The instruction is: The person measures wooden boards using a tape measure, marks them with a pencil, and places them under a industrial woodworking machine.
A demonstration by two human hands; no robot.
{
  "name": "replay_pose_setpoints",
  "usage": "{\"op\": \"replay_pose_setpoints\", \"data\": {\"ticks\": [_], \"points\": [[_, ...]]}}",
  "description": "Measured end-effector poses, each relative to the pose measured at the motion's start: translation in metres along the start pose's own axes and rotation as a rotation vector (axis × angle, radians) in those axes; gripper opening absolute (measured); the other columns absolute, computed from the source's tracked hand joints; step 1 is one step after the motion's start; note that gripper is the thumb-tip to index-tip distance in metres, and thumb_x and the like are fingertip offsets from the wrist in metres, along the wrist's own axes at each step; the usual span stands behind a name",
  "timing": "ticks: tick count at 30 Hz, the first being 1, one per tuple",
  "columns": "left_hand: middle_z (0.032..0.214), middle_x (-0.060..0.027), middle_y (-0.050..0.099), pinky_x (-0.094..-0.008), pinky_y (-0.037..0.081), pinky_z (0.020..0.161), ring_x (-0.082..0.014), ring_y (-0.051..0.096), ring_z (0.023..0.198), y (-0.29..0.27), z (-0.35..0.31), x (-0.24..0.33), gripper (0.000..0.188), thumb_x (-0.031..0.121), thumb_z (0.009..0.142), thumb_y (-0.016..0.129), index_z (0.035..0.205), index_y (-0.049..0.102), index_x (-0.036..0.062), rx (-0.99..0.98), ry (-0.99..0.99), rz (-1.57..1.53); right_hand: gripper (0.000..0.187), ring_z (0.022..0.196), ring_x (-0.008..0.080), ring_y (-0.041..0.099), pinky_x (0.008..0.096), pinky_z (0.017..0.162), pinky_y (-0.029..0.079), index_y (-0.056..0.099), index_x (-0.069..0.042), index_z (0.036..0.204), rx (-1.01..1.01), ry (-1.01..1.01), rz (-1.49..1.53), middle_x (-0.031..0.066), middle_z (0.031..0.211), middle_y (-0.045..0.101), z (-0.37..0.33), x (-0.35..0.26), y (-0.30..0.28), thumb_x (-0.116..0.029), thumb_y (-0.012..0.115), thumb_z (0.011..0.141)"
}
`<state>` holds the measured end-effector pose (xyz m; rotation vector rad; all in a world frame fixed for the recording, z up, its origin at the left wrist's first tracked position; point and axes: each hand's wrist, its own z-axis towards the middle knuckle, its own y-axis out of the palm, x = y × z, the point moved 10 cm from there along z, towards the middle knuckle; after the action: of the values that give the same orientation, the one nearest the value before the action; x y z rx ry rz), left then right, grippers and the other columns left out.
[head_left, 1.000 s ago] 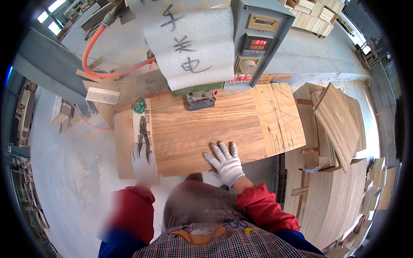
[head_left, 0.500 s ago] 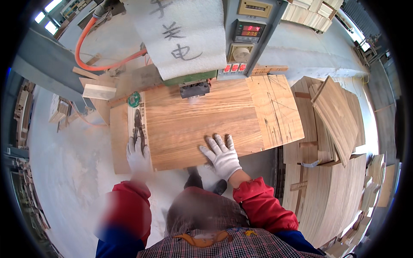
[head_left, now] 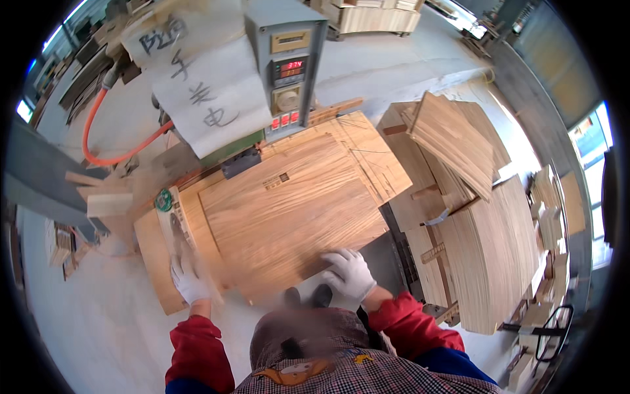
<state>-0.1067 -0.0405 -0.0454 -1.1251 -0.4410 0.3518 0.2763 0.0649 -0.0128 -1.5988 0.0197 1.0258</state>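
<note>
A rectangular wooden panel (head_left: pixel 282 217) lies askew on the work board, its near edge jutting toward me. A small dark square mark (head_left: pixel 284 176) shows near its far side. My right hand (head_left: pixel 349 272), in a white glove, is closed at the panel's near right edge, fingertips on top. My gloved left hand (head_left: pixel 190 279) rests open with fingers stretched on the left part of the board, beside a pale strip (head_left: pixel 186 230). Blurred dark pliers (head_left: pixel 176 224) lie on that strip, below a green round object (head_left: pixel 163 200). The dark press head (head_left: pixel 241 163) stands beyond the panel.
A grey control box (head_left: pixel 287 72) with lit displays and red switches rises behind the board (head_left: pixel 384 177). Lettered white cloth (head_left: pixel 210 92) drapes the machine. An orange hose (head_left: pixel 92 141) curves at left. Stacked wooden panels (head_left: pixel 485 256) stand on the right, one (head_left: pixel 453 141) lying slanted on top.
The panel has come toward me and turned, uncovering the dark mark. My right hand has drawn back with its edge and curled. My view has swung right; my left hand stays near the pliers.
</note>
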Motion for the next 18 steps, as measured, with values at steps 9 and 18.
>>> {"op": "replay_pose_setpoints", "data": {"ticks": [9, 18], "points": [[0.141, -0.0283, 0.033, -0.0515, 0.027, 0.106, -0.0445, 0.033, 0.128, -0.017, 0.0, 0.0, 0.06, 0.044, 0.097, 0.039, 0.136, 0.04, -0.0006, 0.104, 0.052, -0.236, 0.06, 0.096, 0.0238, 0.06, 0.0368, 0.08, 0.052, 0.045, 0.002, 0.124, 0.333, 1.112, 1.491, 0.0129, 0.112, 0.057, -0.054, 0.051, 0.099, -0.04, 0.065, 0.086], [0.139, -0.0235, 0.039, -0.0442, 0.029, 0.109, -0.0359, 0.037, 0.129, -0.041, 0.016, 0.127, 0.046, 0.023, 0.099, 0.042, 0.133, 0.039, -0.0075, 0.009, 0.343, -0.588, 0.031, 0.069, 0.0141, 0.058, 0.0295, 0.056, 0.046, 0.061, -0.006, 0.096, 0.763, 0.806, 1.511, 0.0044, 0.083, 0.062, -0.078, 0.109, 0.019, -0.034, 0.067, 0.085]]}}
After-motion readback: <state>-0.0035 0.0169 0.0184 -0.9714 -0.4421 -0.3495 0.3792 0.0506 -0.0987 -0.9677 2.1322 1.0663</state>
